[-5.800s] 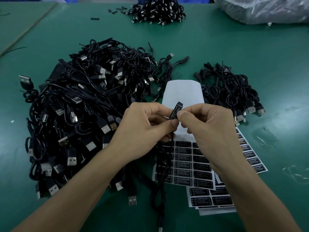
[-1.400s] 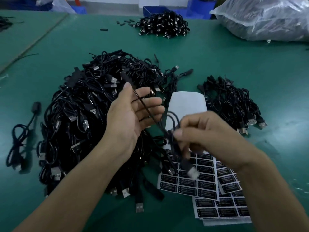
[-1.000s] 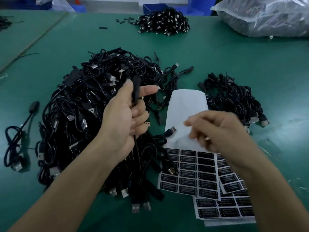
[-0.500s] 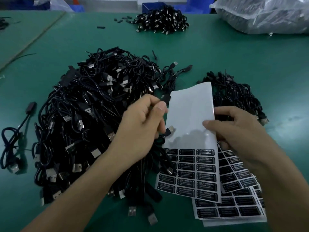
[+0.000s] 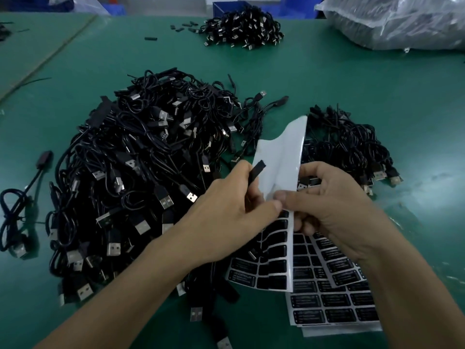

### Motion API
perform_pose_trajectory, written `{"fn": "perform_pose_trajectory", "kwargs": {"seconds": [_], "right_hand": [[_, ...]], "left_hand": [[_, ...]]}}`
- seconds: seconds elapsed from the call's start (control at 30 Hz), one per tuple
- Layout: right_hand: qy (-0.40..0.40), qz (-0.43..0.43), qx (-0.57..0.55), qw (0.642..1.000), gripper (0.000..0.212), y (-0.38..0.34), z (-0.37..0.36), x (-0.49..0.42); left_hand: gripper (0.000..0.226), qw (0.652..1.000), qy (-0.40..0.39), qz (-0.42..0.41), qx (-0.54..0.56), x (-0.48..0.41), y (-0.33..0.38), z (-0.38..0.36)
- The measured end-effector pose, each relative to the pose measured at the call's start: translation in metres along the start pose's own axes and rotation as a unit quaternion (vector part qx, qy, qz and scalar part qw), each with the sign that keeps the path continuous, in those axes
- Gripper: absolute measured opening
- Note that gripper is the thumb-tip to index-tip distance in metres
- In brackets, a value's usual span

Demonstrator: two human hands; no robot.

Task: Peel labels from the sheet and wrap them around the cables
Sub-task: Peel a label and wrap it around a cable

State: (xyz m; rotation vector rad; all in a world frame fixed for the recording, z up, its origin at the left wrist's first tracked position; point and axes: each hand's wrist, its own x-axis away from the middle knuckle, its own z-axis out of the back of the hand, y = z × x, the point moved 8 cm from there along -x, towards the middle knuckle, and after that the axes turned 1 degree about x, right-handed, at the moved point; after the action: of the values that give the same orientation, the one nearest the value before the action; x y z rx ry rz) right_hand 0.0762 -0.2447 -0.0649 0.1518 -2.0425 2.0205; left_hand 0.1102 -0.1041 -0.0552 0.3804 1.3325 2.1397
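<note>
1. Green matting covers the bench (image 5: 377, 102) I am working over. Nearest to me, the spare label sheets (image 5: 334, 306) lie flat just under the lifted label sheet (image 5: 279, 177), rows of black labels still on them.
2. My left hand (image 5: 226, 222) is pinched closed on a black cable end (image 5: 256, 173) that sticks up past my fingers, and its thumb tip presses the lifted sheet's white backing.
3. My right hand (image 5: 327, 210) grips the same sheet at its right edge, thumb on top and fingers curled behind, bending it up off the stack. I cannot tell whether a label has come free yet.
4. As I judge it, the step is peeling one label. To do it well I should bend the backing sharply away so a label corner lifts, catch that corner with a fingertip, and keep the glue side off my skin and the other labels.
5. The cable end stands just left of the bent sheet, touching or nearly touching it, so a freed label has a short way to go.
6. Left of the sheet sprawls the big heap of black USB cables (image 5: 141, 177). A smaller cable pile (image 5: 352, 147) sits beyond its right edge.
7. Far beyond the sheet lie another cable heap (image 5: 244, 28) and a clear plastic bag (image 5: 392, 21).
</note>
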Motion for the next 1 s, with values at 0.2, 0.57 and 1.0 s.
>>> {"fn": "perform_pose_trajectory", "kwargs": {"seconds": [0.2,0.57,1.0], "right_hand": [[0.039,0.02,-0.015,0.999,0.051,0.002,-0.002,-0.001],[0.07,0.088,-0.015,0.994,0.039,-0.002,-0.004,0.0],[0.103,0.137,0.06,0.983,0.042,-0.006,-0.01,0.004]], "left_hand": [[0.055,0.996,-0.004,-0.01,0.088,0.0,0.003,0.002],[0.065,0.992,0.037,0.03,0.113,-0.001,0.0,0.008],[0.048,0.997,0.062,0.052,0.013,0.0,0.006,0.014]]}}
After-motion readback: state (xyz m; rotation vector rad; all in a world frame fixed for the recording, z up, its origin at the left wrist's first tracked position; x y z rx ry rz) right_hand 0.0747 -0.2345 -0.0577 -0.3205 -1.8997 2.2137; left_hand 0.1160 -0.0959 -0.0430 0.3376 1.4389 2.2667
